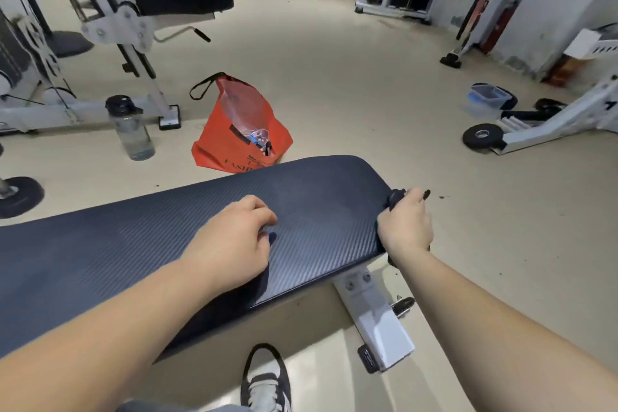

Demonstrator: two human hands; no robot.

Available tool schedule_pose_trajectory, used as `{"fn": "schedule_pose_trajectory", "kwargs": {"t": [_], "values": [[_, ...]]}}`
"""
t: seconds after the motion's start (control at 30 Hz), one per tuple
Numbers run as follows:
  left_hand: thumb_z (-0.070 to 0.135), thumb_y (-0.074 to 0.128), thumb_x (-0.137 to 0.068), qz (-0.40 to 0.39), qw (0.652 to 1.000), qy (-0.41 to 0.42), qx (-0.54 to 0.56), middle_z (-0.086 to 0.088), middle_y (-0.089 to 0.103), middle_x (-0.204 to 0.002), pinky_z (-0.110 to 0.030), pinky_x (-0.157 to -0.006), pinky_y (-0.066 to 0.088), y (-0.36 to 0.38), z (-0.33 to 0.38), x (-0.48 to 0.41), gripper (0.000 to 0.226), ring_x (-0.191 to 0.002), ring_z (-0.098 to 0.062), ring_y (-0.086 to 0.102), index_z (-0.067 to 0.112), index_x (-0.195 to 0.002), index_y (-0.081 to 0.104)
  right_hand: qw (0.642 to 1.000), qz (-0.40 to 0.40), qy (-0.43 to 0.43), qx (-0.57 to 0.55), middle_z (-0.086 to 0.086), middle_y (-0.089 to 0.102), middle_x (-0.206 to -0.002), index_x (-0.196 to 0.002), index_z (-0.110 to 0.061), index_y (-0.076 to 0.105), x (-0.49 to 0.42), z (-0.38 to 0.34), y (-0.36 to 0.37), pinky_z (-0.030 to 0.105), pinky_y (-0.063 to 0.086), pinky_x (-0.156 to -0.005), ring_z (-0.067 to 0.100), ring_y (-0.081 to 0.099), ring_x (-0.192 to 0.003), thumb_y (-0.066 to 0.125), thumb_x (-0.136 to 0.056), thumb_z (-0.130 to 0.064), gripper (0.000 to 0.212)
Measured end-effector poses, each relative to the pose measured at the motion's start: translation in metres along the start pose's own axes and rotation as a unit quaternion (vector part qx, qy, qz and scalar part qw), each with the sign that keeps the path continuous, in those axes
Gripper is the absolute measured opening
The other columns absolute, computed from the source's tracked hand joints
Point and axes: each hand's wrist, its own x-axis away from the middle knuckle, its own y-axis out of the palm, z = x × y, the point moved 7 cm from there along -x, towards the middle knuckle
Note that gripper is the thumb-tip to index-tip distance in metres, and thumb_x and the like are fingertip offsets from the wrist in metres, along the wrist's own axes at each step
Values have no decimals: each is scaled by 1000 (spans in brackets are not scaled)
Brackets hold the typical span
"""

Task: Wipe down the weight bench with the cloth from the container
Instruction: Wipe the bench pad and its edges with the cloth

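Clear container (490, 95); orange bag (217, 147) with plastic (242, 107)

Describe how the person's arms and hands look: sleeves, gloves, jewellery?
The left forearm and right forearm are bare to the frame edge, with no sleeves in view. The left hand and right hand wear no gloves; no watch, band or ring shows.

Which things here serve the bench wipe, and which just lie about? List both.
For the job: weight bench, dark cloth gripped by right hand, plastic container.
Lying about: orange bag, water bottle.
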Motion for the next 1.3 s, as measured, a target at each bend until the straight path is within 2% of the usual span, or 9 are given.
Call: {"fn": "schedule_pose_trajectory", "kwargs": {"t": [0.2,0.33,0.57,0.7,0.77,0.83,0.93,1.1,1.3], "values": [[28,47,-84,-69,977,-112,-165,1,56,-96,-40,-76,55,-13,-54,-46,20,-103,-27,60,20,-89,64,994,-84,40,56,18,66,-127,-127,-7,40,-56,-16,10,41,36,-82,43,61,-118,47,-92,-18,38],[32,41,-74,-43,972,-108,-206,6,61,-87,-32,-62,47,-10,-67,-46,20,-95,-22,64,19,-72,56,990,-129,40,51,17,64,-131,-134,-8,38,-87,-50,36,41,40,-87,42,59,-122,46,-92,-19,44],[32,42,-72,-5,988,-114,-108,20,72,-111,-38,-77,61,-16,-83,-37,43,-107,-11,65,31,-96,78,968,-222,-76,86,13,66,-127,-130,-11,47,-91,-167,97,39,43,-89,37,59,-110,44,-92,-20,39],[30,44,-75,-27,989,-115,-89,19,71,-118,-37,-88,58,-17,-89,-42,43,-115,-10,63,32,-104,75,880,-425,-196,83,12,62,-130,-123,-5,61,-7,-252,155,37,45,-86,32,57,-108,53,-88,-12,37],[24,47,-80,-14,993,-111,-29,22,69,-127,-33,-101,52,-25,-99,-40,41,-124,-6,60,35,-108,75,848,-471,-229,80,12,62,-120,-119,-7,62,43,-281,176,37,46,-82,31,58,-105,59,-82,-15,38],[15,50,-83,-4,992,-111,52,21,67,-133,-25,-111,43,-39,-115,-26,42,-129,1,56,34,-108,78,836,-469,-267,95,11,62,-123,-121,-12,61,80,-302,191,39,48,-89,33,59,-112,59,-81,-21,42],[18,48,-81,46,989,-131,42,17,68,-132,-25,-111,43,-74,-153,15,42,-128,2,55,29,-107,79,829,-459,-306,87,10,62,-135,-128,-19,58,124,-329,205,40,46,-96,33,57,-123,54,-82,-27,47],[15,55,-88,98,963,-249,-8,15,68,-123,-32,-103,48,-123,-237,115,32,-121,-9,58,23,-110,77,805,-494,-325,55,9,55,-104,-119,-16,51,208,-367,222,36,36,-68,33,55,-104,47,-88,-24,33],[19,56,-90,160,931,-326,-22,19,62,-103,-38,-86,54,-152,-300,204,26,-104,-11,57,30,-105,74,798,-481,-359,51,3,58,-108,-120,-19,49,314,-420,241,45,43,-93,32,56,-110,44,-91,-25,30]]}}
